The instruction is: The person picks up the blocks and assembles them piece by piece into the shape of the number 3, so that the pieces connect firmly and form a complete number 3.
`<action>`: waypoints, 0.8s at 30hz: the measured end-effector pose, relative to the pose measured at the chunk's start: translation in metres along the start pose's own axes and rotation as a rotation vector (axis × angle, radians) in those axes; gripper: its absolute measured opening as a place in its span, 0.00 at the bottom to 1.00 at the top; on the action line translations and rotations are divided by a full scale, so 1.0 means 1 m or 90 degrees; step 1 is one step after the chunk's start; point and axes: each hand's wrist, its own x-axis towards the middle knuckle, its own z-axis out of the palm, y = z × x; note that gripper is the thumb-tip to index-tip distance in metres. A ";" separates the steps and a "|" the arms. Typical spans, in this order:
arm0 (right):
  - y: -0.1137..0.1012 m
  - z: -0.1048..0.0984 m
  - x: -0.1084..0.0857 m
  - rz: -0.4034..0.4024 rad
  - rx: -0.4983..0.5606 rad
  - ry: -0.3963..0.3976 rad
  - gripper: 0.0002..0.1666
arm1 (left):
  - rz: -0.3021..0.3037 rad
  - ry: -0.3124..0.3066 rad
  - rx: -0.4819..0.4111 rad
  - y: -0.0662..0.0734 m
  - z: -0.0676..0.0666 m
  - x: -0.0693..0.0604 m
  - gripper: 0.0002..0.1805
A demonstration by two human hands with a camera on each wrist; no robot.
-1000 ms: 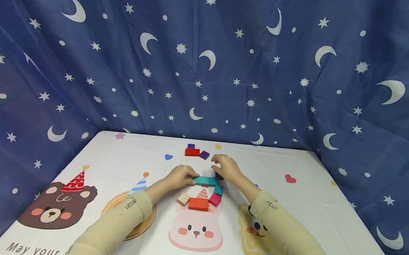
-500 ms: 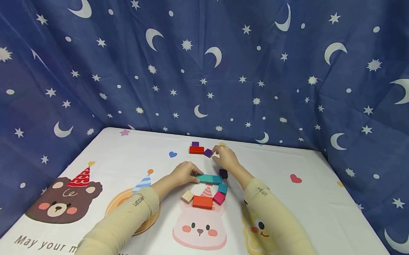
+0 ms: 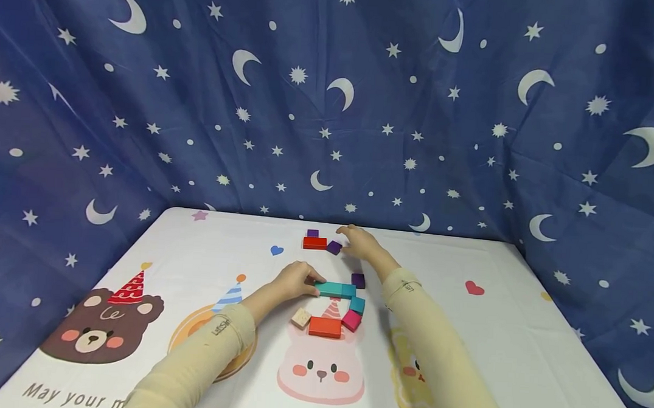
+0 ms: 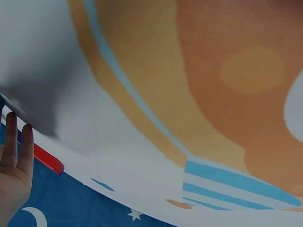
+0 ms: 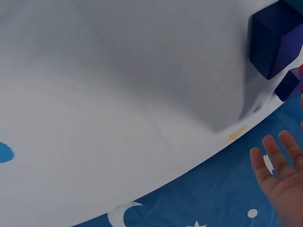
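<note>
My left hand (image 3: pixel 296 280) pinches the left end of a long teal block (image 3: pixel 329 289) between thumb and fingers. A shorter teal block (image 3: pixel 348 291) continues that row, with another teal block (image 3: pixel 357 305) below its right end. A pink block (image 3: pixel 352 320), an orange-red block (image 3: pixel 324 327) and a speckled beige block (image 3: pixel 301 318) curve round the near side. Behind the row's right end lies a dark purple block (image 3: pixel 358 281), large in the right wrist view. Farther back, my right hand (image 3: pixel 360 242) reaches beside a tilted purple block (image 3: pixel 334 247), fingers extended, holding nothing visible.
At the back a red block (image 3: pixel 315 243) lies with a small purple block (image 3: pixel 313 233) behind it. The white tablecloth (image 3: pixel 518 334) bears printed animal faces. A blue curtain (image 3: pixel 331 107) with moons and stars hangs along the far edge.
My right hand has moved back from near the dark purple block to the tilted purple block. The left hand stays at the long teal block. The head view has shifted slightly.
</note>
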 end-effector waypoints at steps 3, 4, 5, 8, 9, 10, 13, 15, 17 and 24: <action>-0.003 0.002 0.005 -0.014 0.001 -0.018 0.31 | -0.001 0.002 -0.005 -0.001 0.000 -0.002 0.14; -0.004 0.002 0.006 -0.014 0.000 -0.022 0.31 | 0.001 0.002 -0.007 -0.002 0.000 -0.002 0.14; -0.004 0.002 0.007 -0.012 0.000 -0.026 0.31 | 0.003 0.000 -0.008 -0.002 0.001 -0.002 0.15; -0.003 0.002 0.009 -0.007 -0.006 -0.025 0.30 | 0.008 0.002 -0.010 -0.002 0.001 -0.002 0.15; -0.003 0.002 0.010 -0.006 -0.007 -0.026 0.30 | 0.006 0.003 -0.011 -0.002 0.000 -0.001 0.15; -0.003 0.001 0.010 -0.005 -0.008 -0.028 0.30 | 0.006 0.004 -0.011 -0.002 0.000 -0.001 0.15; -0.002 0.001 0.011 -0.011 -0.016 -0.033 0.29 | 0.006 0.007 -0.008 -0.002 -0.001 0.000 0.15; -0.002 0.002 0.012 -0.013 -0.023 -0.036 0.29 | 0.006 0.005 -0.007 -0.002 -0.001 0.001 0.15; -0.002 0.004 0.013 -0.014 -0.026 -0.034 0.29 | 0.009 0.003 -0.010 -0.002 -0.002 0.001 0.15; -0.003 0.014 0.015 -0.014 -0.009 -0.054 0.31 | 0.003 -0.001 -0.024 -0.001 -0.001 -0.001 0.15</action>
